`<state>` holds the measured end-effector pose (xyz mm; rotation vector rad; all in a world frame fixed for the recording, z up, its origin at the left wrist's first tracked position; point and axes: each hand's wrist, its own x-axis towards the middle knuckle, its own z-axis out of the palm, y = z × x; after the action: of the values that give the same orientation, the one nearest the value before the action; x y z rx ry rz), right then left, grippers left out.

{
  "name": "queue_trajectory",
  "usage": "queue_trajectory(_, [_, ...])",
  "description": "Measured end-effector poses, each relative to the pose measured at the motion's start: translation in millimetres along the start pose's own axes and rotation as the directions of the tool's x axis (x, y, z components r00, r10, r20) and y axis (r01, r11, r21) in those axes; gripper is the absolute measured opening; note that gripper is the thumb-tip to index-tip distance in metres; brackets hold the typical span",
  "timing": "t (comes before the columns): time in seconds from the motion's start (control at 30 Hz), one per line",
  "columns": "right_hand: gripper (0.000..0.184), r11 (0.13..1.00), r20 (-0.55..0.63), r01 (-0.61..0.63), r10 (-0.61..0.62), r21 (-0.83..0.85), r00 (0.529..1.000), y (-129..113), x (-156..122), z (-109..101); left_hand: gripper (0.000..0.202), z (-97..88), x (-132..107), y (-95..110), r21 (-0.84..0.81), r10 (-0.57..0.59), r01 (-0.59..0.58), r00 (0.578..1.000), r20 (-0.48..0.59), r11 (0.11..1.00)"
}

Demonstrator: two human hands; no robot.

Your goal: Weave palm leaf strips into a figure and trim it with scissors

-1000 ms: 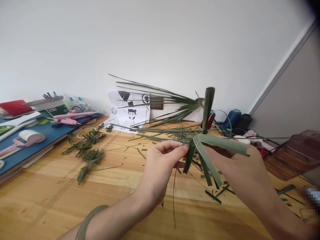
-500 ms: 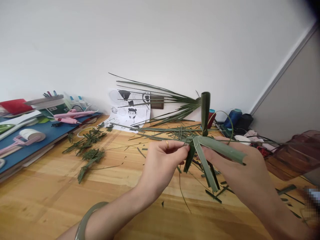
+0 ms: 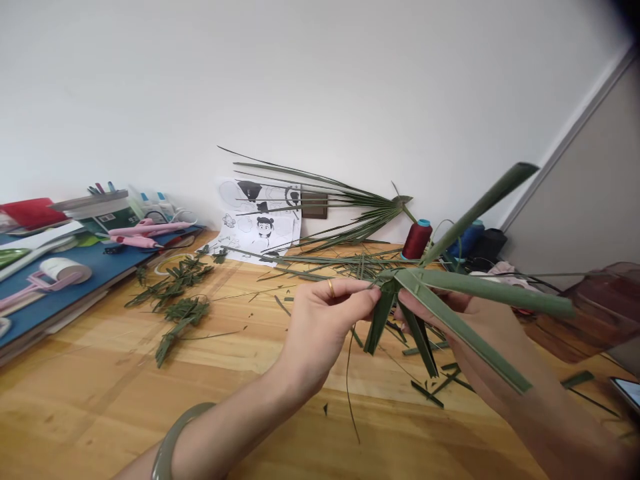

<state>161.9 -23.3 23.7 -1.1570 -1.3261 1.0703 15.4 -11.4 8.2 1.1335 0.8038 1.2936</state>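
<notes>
Between my hands, above the table, is a woven palm-leaf piece (image 3: 411, 279) with several folded green strips sticking out up, right and downward. My left hand (image 3: 325, 320) pinches its left end between thumb and index finger; a thin strand dangles below. From the right, my right hand (image 3: 465, 327) grips the piece near its middle. Leaf strips cross in front of that hand and partly hide its fingers.
Woven leaf pieces (image 3: 183, 310) lie on the wooden table (image 3: 210, 407) at left. Behind are a fan palm leaf (image 3: 360, 200), printed drawings (image 3: 260, 227) and a dark red thread spool (image 3: 417, 240). A blue board (image 3: 115, 267) holds pink glue guns (image 3: 145, 233). Cut leaf scraps (image 3: 427, 393) lie below my hands.
The piece's long strips have swung to the right: the upright one now leans right, and a lower one lies across my right hand. The red spool is now uncovered. My left hand has barely moved.
</notes>
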Motion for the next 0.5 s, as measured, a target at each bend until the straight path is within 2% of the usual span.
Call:
queue_trajectory(0.13, [0.008, 0.982, 0.147, -0.094, 0.069, 0.164, 0.987, 1.2, 4.2, -0.8, 0.007, -0.3, 1.6, -1.9, -0.104, -0.007, 0.012, 0.999, 0.049, 0.995])
queue_trajectory(0.23, [0.006, 0.967, 0.224, -0.117, 0.065, 0.227, 0.972, -1.0, 5.2, -2.0, 0.008, 0.5, 1.8, -2.0, -0.168, -0.029, 0.047, 0.994, 0.108, 0.985])
queue_trajectory(0.37, [0.006, 0.958, 0.266, -0.136, 0.067, 0.254, 0.962, -0.6, 5.2, -4.3, 0.012, 1.8, 1.4, -1.6, -0.23, -0.027, 0.066, 0.985, 0.171, 0.971])
queue_trajectory(0.5, [0.005, 0.962, 0.249, -0.119, 0.056, 0.246, 0.967, 2.2, 5.0, -4.3, 0.012, 2.8, 0.5, -1.2, -0.22, -0.05, 0.091, 0.981, 0.188, 0.971])
